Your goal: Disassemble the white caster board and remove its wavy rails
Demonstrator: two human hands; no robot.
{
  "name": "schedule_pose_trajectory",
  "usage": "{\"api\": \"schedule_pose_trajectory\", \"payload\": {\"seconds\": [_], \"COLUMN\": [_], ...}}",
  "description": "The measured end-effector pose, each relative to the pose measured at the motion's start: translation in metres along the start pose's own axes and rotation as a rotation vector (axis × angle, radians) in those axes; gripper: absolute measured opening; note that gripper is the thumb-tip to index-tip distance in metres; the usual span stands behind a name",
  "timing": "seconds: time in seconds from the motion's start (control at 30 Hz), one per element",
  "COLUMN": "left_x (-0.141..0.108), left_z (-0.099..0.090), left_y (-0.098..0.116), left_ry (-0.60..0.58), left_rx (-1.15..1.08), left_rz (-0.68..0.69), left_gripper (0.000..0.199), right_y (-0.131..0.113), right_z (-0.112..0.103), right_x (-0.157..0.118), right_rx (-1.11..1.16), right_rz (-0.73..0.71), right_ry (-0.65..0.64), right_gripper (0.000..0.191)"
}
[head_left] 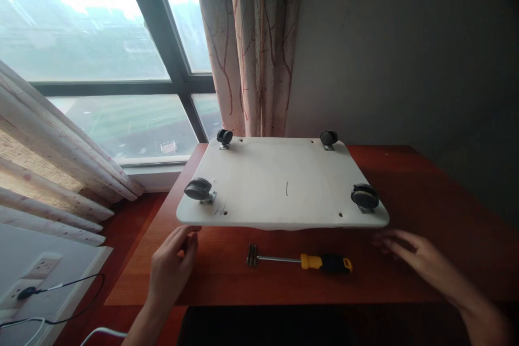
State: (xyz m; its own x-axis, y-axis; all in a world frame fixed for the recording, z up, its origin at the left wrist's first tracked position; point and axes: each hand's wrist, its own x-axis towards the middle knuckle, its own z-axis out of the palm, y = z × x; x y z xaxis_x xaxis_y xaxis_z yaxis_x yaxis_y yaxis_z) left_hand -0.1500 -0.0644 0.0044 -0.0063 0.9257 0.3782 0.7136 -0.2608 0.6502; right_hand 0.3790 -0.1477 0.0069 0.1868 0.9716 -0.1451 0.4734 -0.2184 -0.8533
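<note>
A white board lies on the wooden table with black swivel casters on its upward face, among them a front left caster and a front right caster. My left hand is at the board's front left corner, its fingers loosely bent and thumb apart; whether the fingertips touch the edge I cannot tell. Beside the front right corner, my right hand has its fingers stretched out, slightly blurred, holding nothing. Between the hands lie a yellow-and-black screwdriver and several short metal fasteners at its tip.
The reddish table stands against a grey wall. Behind and to the left are a window and patterned curtains. A wall socket with a plugged-in black cable is low on the left.
</note>
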Motion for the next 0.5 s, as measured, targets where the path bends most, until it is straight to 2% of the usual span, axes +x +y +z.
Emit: {"api": "schedule_pose_trajectory", "payload": {"seconds": [0.07,0.13,0.2,0.3,0.37,0.5], "left_x": [0.022,0.05,0.081,0.122,0.141,0.16], "left_z": [-0.008,-0.011,-0.01,-0.005,-0.002,0.0], "left_y": [-0.014,-0.02,-0.02,-0.011,-0.008,-0.014], "left_ry": [0.006,-0.056,-0.149,-0.242,-0.326,-0.397], "left_rx": [-0.079,-0.325,-0.618,-0.815,-0.85,-0.848], "left_rz": [-0.155,-0.314,-0.442,-0.637,-0.671,-0.586], "left_gripper": [0.018,0.023,0.035,0.044,0.044,0.036], "right_y": [0.006,0.003,-0.007,-0.031,-0.046,-0.064], "right_z": [-0.014,-0.02,-0.018,-0.01,-0.006,-0.004], "right_x": [0.02,0.044,0.067,0.097,0.11,0.121], "right_rx": [0.092,0.19,0.312,0.401,0.455,0.528], "right_rz": [0.068,0.111,0.154,0.197,0.2,0.217], "right_ry": [0.114,0.192,0.186,0.084,0.008,-0.156], "right_gripper": [0.037,0.037,0.036,0.034,0.03,0.031]}}
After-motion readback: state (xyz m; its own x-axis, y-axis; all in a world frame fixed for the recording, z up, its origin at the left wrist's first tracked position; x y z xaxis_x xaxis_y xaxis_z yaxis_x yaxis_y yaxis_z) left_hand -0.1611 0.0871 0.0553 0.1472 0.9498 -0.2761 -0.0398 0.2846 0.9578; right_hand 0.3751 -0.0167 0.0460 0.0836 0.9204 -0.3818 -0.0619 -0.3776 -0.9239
